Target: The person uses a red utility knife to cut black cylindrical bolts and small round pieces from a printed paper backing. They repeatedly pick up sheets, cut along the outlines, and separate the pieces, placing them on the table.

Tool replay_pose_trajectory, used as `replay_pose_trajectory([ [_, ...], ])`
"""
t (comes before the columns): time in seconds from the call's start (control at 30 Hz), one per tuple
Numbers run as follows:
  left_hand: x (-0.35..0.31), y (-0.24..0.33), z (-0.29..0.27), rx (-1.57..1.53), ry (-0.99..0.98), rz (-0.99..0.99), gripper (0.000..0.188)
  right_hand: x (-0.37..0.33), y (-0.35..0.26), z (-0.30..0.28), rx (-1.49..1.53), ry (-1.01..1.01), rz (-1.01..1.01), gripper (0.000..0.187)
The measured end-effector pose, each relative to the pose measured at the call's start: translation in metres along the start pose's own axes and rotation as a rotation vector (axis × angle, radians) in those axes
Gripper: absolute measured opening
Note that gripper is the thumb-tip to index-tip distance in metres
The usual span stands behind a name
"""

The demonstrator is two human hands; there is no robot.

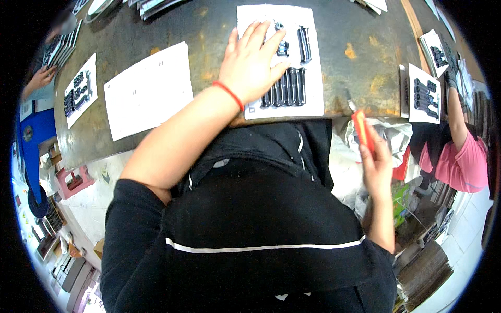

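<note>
My left hand (249, 65) lies with its fingers spread over a white card (261, 11) at the table's edge. A row of long black bolts (293, 86) shows beside and below the hand. Longer black bolts (303, 44), a nut (279, 25) and small dark fittings (283, 49) also lie on the card; the palm and fingers hide part of it. Off the card's right side, my right hand (377, 161) is closed around an orange-red utility knife (361, 128). Its blade end points up at the table edge, apart from the card.
Left of the card lies a white paper sheet (151, 91). Other cards with black hardware rest at the far left (90, 78) and right (434, 112). Crumpled clear plastic (399, 136) hangs below the table's right edge. A co-worker in a pink sleeve (463, 164) is at the right.
</note>
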State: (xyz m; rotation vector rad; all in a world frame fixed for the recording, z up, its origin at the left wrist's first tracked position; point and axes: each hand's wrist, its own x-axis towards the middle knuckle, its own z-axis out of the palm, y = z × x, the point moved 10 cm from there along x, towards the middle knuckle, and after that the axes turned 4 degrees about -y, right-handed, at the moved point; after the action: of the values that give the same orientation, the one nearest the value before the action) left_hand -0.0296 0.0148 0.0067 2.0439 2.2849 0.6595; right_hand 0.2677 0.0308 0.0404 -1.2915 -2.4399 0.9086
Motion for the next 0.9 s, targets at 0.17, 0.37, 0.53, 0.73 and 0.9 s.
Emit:
replay_pose_trajectory([
  [0.17, -0.034, 0.070, -0.012, -0.236, -0.095, 0.134, 0.076, -0.001, 0.018, 0.030, 0.273, 0.036, 0.146, 0.044],
  [0.37, -0.030, 0.066, 0.003, -0.188, -0.058, 0.139, 0.081, 0.011, 0.019, 0.042, 0.410, 0.019, 0.194, 0.046],
  [0.53, -0.029, 0.056, -0.008, -0.215, -0.079, 0.284, 0.068, 0.021, 0.012, 0.049, 0.455, -0.009, 0.190, 0.048],
  [0.73, -0.041, 0.029, -0.015, -0.289, -0.232, 0.375, 0.061, 0.026, 0.020, 0.058, 0.441, 0.144, 0.022, 0.048],
  [0.9, -0.043, 0.009, -0.022, -0.248, -0.161, -0.095, 0.086, 0.060, -0.021, 0.044, 0.379, 0.277, -0.008, 0.049],
])
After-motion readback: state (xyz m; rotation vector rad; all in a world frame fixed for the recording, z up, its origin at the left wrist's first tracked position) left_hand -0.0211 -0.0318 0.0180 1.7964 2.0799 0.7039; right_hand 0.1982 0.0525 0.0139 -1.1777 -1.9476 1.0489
